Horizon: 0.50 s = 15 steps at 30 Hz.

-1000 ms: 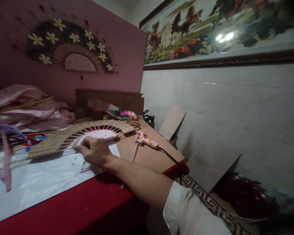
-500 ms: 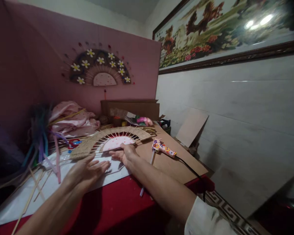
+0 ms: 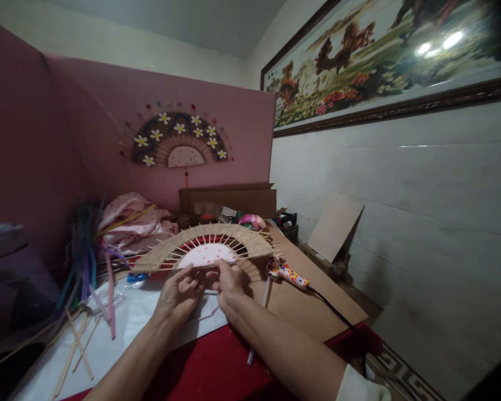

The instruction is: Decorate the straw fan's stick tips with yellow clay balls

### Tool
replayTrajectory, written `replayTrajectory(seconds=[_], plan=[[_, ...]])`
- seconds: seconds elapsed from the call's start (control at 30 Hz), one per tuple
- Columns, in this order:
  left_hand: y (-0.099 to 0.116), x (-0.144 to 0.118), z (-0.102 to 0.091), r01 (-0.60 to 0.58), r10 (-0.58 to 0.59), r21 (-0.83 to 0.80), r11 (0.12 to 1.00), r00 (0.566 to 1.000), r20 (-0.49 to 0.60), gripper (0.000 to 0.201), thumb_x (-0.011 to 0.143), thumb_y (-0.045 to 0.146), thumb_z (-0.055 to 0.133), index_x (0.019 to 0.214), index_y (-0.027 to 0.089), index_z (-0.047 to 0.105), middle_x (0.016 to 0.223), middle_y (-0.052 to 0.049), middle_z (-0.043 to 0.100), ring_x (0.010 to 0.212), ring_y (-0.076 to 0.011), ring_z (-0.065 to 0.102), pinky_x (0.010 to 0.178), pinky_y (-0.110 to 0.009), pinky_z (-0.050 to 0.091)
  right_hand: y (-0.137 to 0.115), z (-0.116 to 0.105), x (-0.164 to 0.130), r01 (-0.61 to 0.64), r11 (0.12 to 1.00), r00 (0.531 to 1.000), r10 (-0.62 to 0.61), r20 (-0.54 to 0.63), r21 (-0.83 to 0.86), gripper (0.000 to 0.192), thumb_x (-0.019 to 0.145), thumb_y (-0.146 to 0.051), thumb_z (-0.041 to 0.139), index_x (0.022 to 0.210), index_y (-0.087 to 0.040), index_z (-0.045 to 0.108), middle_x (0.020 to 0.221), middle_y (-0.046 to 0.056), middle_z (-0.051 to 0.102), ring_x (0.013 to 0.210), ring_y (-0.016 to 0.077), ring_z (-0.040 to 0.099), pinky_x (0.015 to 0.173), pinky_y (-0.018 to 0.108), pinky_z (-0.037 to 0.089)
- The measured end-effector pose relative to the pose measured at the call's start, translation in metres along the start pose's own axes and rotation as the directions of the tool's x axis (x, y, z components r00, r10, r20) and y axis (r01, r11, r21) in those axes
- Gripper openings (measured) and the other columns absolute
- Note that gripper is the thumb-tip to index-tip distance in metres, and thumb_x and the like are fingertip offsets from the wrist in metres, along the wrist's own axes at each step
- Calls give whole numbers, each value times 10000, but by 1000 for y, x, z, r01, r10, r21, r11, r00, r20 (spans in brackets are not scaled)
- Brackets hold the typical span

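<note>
A half-round fan is held up over the table, with a twine-woven band, thin wooden ribs and a pink dotted cloth centre. My left hand grips its lower edge at the left of the cloth centre. Close beside it, my right hand pinches the same edge with the thumb on top; the other fingers curl underneath, partly hidden. To the right of the fan lies a flower-patterned glue gun with a clear glue stick and a black cord.
Pink dotted cloth is heaped behind. Pastel ribbons and loose wooden sticks are at the left. Brown board and white sheet cover the red tablecloth. A finished flowered fan hangs on the pink panel.
My left hand has come off its open, palm-up pose and closed on the fan's lower edge. My right hand has shifted along that edge. The fan is tilted up more, and the view has moved.
</note>
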<state>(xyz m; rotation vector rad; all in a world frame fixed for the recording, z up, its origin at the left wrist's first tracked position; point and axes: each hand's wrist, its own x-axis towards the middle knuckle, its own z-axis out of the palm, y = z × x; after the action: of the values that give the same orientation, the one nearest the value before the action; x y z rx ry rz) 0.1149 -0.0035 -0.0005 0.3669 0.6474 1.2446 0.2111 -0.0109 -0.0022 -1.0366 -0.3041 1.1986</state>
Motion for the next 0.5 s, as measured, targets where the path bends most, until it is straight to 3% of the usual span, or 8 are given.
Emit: replayTrajectory(seconds=[0.1, 0.17, 0.23, 0.33, 0.5], plan=[[-1, -3, 4, -6, 2, 20, 1000, 985, 175, 129, 843, 96, 504, 821, 91, 631, 779, -113, 689, 717, -197, 671, 711, -346, 572, 4, 0, -11, 215, 977, 968, -211, 137, -11, 88, 682, -218, 577, 687, -131, 580, 430, -30, 565, 289, 64, 415, 290, 160, 237], [0, -6, 6, -12, 3, 34, 999, 970, 244, 132, 843, 127, 527, 833, 89, 653, 784, -115, 702, 723, -200, 672, 714, -342, 569, 6, -1, -16, 267, 963, 936, -266, 230, 25, 130, 669, -264, 579, 669, -133, 576, 420, -37, 549, 284, 45, 346, 300, 162, 220], [3, -10, 8, -56, 47, 22, 998, 957, 287, 130, 833, 120, 544, 854, 95, 670, 825, -115, 716, 755, -205, 678, 705, -320, 568, 6, -2, -19, 268, 961, 922, -275, 273, 64, 172, 661, -305, 608, 675, -138, 568, 457, -36, 551, 329, 50, 374, 312, 157, 222], [8, -16, 8, -56, 33, 81, 995, 963, 268, 140, 827, 130, 567, 874, 72, 685, 827, -136, 722, 759, -208, 686, 699, -294, 569, 5, -3, -20, 230, 967, 932, -252, 260, 111, 299, 664, -406, 679, 767, -151, 562, 499, -60, 509, 387, 48, 383, 336, 140, 219], [13, -21, 9, -148, 141, 21, 989, 971, 195, 237, 786, 49, 570, 994, 96, 673, 1023, -147, 706, 924, -241, 677, 838, -350, 553, 1, -2, -18, 216, 953, 937, -263, 231, 212, 442, 670, -543, 691, 831, -171, 515, 494, -85, 456, 371, 40, 356, 331, 142, 210]])
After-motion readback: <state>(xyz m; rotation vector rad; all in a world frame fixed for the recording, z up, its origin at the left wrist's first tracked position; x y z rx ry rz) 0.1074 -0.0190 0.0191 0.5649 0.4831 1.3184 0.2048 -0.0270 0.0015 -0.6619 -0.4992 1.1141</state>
